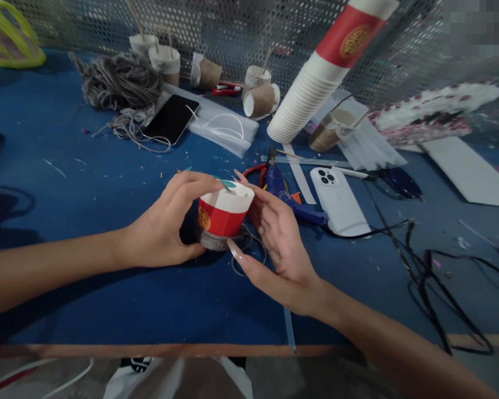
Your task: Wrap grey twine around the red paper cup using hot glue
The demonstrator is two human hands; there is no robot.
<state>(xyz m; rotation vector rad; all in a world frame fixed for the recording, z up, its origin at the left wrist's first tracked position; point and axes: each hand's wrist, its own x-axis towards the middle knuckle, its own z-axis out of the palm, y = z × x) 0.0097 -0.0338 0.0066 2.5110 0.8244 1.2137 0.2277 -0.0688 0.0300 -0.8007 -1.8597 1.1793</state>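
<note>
A red and white paper cup [224,213] stands upside down or upright, I cannot tell which, between my hands near the table's middle. Grey cord [214,240] is wound around its lower end, and a loose length curls to the right of it. My left hand [172,216] grips the cup from the left, fingers over the top edge and thumb low. On the other side my right hand [278,244] touches the cup with its thumb at the cord and its fingers behind, curved and partly spread.
Behind the cup lie a cord bundle [120,83], a black phone [172,119] and a tall cup stack [311,83]. To the right are a blue glue gun [280,185], a white phone [340,202] and black cables [432,288]. Several cord-wrapped cups stand or lie at the back.
</note>
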